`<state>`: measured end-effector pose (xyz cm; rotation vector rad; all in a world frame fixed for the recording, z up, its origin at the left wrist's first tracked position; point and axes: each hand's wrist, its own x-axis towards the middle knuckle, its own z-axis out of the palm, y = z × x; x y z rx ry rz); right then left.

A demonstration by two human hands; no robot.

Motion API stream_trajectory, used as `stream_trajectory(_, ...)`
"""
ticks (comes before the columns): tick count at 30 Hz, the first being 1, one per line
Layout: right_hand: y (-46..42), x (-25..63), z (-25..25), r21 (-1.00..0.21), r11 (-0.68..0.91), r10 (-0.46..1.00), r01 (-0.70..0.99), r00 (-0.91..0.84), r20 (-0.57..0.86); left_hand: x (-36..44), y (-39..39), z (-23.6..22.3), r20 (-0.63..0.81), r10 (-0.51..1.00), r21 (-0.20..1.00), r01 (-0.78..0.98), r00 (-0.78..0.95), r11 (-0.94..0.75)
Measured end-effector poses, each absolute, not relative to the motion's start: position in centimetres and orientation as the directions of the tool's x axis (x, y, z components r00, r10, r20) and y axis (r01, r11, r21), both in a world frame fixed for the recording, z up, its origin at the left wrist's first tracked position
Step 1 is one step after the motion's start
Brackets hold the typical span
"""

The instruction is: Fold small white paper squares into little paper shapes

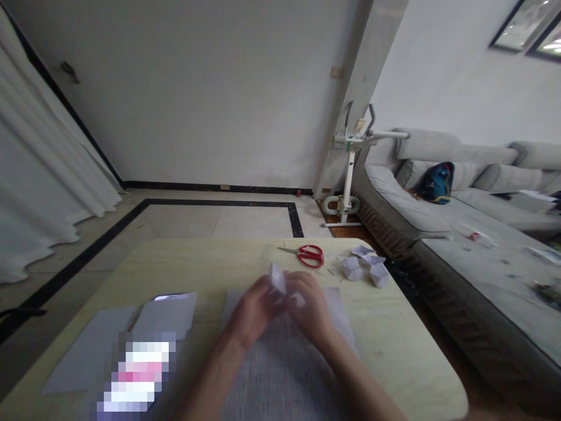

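left hand (256, 307) and right hand (309, 307) pinching small folded paper (277, 278) together above printed sheet (280, 374); near red-handled scissors (309, 255).

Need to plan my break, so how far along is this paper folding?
Several folded pieces at the table's far right look finished. The left hand and right hand hold a white paper, its stage too blurred to judge. Flat, seemingly unused sheets lie left; how many are needed, I can't tell.
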<state>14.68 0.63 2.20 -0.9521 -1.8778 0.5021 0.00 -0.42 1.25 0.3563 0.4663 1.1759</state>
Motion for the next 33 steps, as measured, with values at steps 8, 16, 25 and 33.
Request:
stream_trajectory(8, -0.2, 14.2, 3.2, -0.728, 0.571, 0.815, 0.379, -0.153, 0.559, 0.3, -0.5, 1.9, -0.218, 0.968, 0.662, -0.709, 0.128, 0.243)
stream_trajectory(16, 0.6, 14.2, 2.5, -0.802, 0.474, 0.869, 0.363, -0.045, 0.493, 1.0, -1.3, 2.6, -0.097, 0.995, 0.913, -0.397, 0.002, 0.089)
stream_trajectory(25, 1.5, 15.0, 3.1, -0.984, 0.170, 0.985, -0.053, 0.050, 0.167, 0.7, -1.2, 2.6, -0.124, 0.992, 0.874, -0.475, -0.013, 0.104)
stream_trajectory(33, 1.8, 15.0, 2.0, -0.982, 0.101, 0.994, -0.157, -0.023, 0.106, 0.8, -1.1, 2.1, -0.080, 0.995, 0.914, -0.403, -0.051, 0.053)
